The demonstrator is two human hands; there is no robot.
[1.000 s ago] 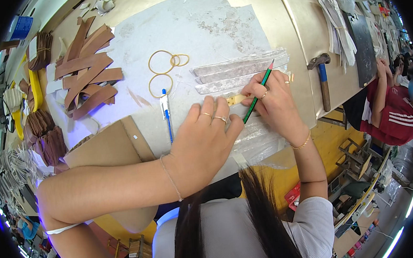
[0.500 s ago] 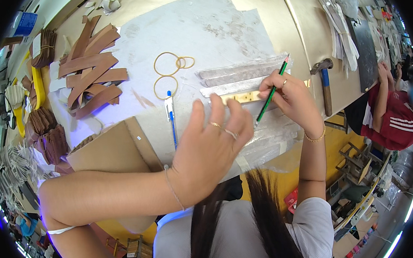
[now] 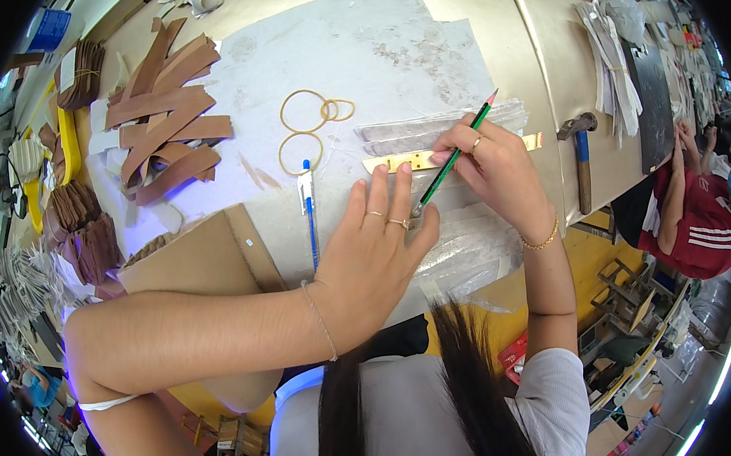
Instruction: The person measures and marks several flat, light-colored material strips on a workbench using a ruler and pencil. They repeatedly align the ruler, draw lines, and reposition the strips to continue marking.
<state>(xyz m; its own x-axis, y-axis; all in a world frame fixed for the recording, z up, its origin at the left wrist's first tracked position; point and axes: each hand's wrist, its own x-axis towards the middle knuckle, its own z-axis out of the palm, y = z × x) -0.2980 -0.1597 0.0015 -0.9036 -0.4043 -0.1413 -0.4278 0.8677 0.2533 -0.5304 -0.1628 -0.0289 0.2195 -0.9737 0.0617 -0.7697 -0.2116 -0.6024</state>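
My left hand [image 3: 374, 236] lies with its fingers stretched out, the fingertips at the lower edge of a narrow yellow strip with small holes [image 3: 419, 161]. In my right hand [image 3: 497, 168] is a green and black pencil [image 3: 453, 164], slanted, its pink end up and its lower end close to my left hand. My right fingers rest over the middle of the yellow strip and hide part of it. Greyish strips of thin material [image 3: 414, 131] lie just beyond it. Nearer to me is a shiny, wrinkled clear sheet [image 3: 476, 237].
A blue and white pen [image 3: 309, 206] and several rubber bands [image 3: 301, 111] lie to the left. Farther left are piled brown strips [image 3: 163, 115] and a tan folded piece [image 3: 206, 248]. A hammer [image 3: 581, 162] lies at right, and another person in red [image 3: 696, 222] sits beyond.
My left hand has come down from above, its fingers now at the yellow strip. My right hand has shifted slightly left with the pencil, over the strip.
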